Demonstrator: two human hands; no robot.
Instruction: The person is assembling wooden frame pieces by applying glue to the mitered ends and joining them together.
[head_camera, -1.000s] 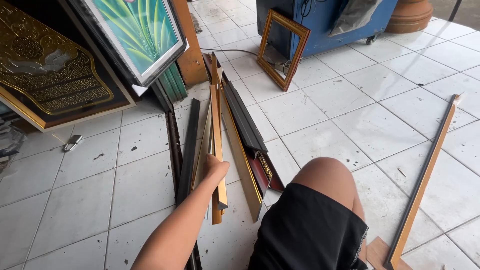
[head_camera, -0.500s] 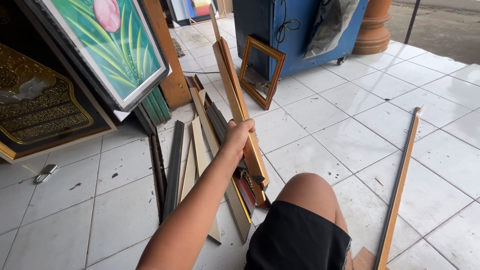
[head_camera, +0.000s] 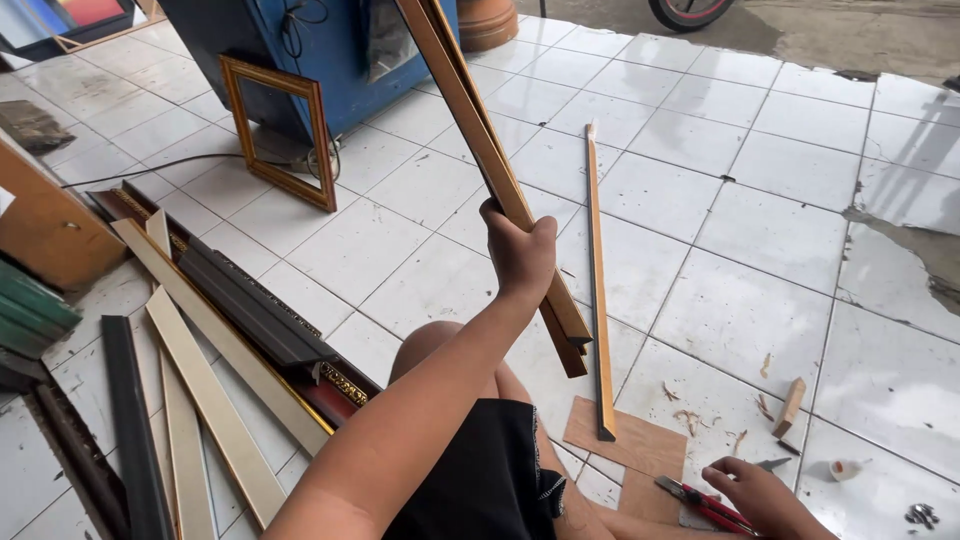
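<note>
My left hand (head_camera: 520, 250) is shut around a couple of long brown wooden moulding strips (head_camera: 470, 110). They are lifted off the floor and slant up and to the left, out of the top of the view. My right hand (head_camera: 765, 495) is low at the bottom right, fingers curled on a red-handled cutting tool (head_camera: 690, 497) that lies on a flat brown board (head_camera: 630, 440). One more thin wooden strip (head_camera: 596, 280) lies on the white tiles, its near end on that board. My knee (head_camera: 430, 345) is bent below the raised strips.
A pile of cream, black and gilded moulding lengths (head_camera: 230, 320) lies on the floor at left. A gold empty frame (head_camera: 280, 130) leans against a blue cabinet (head_camera: 330, 40). A small wood block (head_camera: 790, 405), shavings and some screws (head_camera: 920, 515) are scattered at right.
My left hand has taken the brown strips from the pile and swung them up and to the right. The view has turned right, bringing my right hand and the tool into sight.
</note>
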